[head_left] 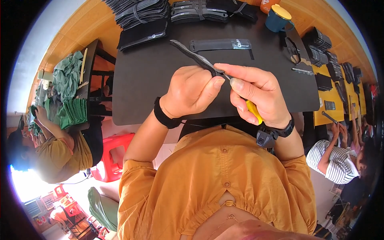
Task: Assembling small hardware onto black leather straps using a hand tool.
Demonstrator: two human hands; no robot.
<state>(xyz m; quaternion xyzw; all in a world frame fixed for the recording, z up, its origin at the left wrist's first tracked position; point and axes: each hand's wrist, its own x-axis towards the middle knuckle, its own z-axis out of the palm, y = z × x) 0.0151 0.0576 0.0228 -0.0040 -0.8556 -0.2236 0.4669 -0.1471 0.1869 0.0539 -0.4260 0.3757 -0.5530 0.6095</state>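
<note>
My left hand (191, 92) pinches one end of a narrow dark grey strap (192, 55) that stretches up and to the left over the black work mat (140, 80). My right hand (260, 94) meets it at the fingertips, thumb and forefinger on the strap's end. This hand also grips a yellow-handled tool (254, 112), whose thin metal tip shows by the strap. A second flat black strap (220, 44) with a small white mark lies on the mat just beyond my hands.
Stacks of dark straps (140, 12) line the mat's far edge. A blue mug with a yellow lid (280, 18) stands at the back right, scissors (294, 52) near it. A person at left handles green fabric (70, 112). Another person in a striped shirt (332, 160) sits at right.
</note>
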